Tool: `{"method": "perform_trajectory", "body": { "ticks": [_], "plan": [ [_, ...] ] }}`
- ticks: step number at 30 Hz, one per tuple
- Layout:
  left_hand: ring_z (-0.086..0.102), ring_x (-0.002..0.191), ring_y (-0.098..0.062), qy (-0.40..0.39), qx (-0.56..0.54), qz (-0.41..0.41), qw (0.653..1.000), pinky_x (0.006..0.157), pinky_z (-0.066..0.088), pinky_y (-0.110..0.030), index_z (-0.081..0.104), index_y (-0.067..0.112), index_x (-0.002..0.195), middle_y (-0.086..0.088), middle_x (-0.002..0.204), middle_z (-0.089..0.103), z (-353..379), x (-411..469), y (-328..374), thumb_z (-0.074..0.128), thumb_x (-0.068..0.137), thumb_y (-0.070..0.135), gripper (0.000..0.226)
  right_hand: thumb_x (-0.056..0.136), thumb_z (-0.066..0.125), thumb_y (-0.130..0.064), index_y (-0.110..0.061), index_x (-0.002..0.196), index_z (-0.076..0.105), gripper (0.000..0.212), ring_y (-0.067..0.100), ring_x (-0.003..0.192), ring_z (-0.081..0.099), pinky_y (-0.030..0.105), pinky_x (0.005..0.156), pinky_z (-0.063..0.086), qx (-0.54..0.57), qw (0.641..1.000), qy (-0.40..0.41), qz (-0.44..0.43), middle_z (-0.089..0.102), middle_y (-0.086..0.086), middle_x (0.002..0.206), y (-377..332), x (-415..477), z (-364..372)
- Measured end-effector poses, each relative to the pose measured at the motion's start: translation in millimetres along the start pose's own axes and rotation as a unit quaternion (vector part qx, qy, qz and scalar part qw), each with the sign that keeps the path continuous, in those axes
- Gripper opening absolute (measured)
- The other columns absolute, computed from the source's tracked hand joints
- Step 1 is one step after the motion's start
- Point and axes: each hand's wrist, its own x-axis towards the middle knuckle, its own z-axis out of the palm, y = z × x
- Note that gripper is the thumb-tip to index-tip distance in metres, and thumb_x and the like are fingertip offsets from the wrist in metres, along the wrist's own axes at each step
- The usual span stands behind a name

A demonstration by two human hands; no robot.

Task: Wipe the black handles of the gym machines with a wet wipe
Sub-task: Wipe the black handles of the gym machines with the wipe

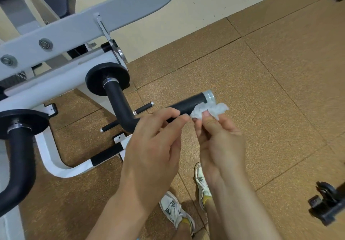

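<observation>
Head view looks down on a white machine frame (61,32) standing on brown floor tiles (270,75). A black L-shaped handle (114,97) comes off a black disc (93,80) on the frame, bends, and runs right to a silvery end cap (210,95).

The wipe (214,109), a crumpled pale wad, sits against the handle's lower side just short of that cap. The right hand (222,142) pinches it from below, with the thumb on the near side and the other fingers curled behind. The left hand (155,138) lies in front of the handle's middle stretch with its fingers bent. Its thumb and forefinger come together at the wipe's left edge and appear to nip it there (the contact is small and slightly blurred). Both hands are narrow, closed on the wipe rather than spread.

A second black handle (20,146) curves down at the far left from its own disc (37,120). Lower on the frame are a short ribbed grip (106,154) and two thin black pegs (142,108). Two pale shoes (173,209) show below the forearms. A dark bracket-like part (326,204) sits at the right edge, and I cannot tell what it is.
</observation>
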Motion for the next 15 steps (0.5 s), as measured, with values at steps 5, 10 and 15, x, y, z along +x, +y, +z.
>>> {"method": "perform_trajectory", "body": {
  "ticks": [5,10,15],
  "plan": [
    [0.059,0.095,-0.024,-0.004,-0.009,-0.008,1.0,0.085,0.044,-0.023,0.069,0.007,0.113,-0.008,0.112,0.064,9,4,10,0.063,0.087,0.004,0.027,0.088,0.054,0.01,0.005,0.094,0.067,0.016,0.012,0.064,0.059,0.014,0.058,0.05,-0.038,0.998,-0.056,0.012,0.069,0.006,0.072,2,-2,-1],
    [0.058,0.099,-0.018,0.007,-0.058,-0.035,0.998,0.081,0.049,-0.03,0.069,0.009,0.112,-0.002,0.108,0.062,16,23,22,0.061,0.089,0.006,0.024,0.091,0.047,0.01,-0.001,0.101,0.069,0.027,0.005,0.067,0.057,0.015,0.063,0.049,-0.144,0.983,-0.102,-0.058,0.069,0.0,0.077,-25,23,-7],
    [0.058,0.099,-0.016,0.01,-0.066,-0.068,0.995,0.083,0.049,-0.031,0.069,0.012,0.108,0.002,0.105,0.062,17,31,24,0.064,0.088,0.007,0.021,0.097,0.047,-0.004,-0.005,0.105,0.07,0.025,0.012,0.075,0.055,0.017,0.071,0.051,-0.396,0.886,-0.231,-0.068,0.071,0.006,0.088,-63,47,-6]
  ]
}}
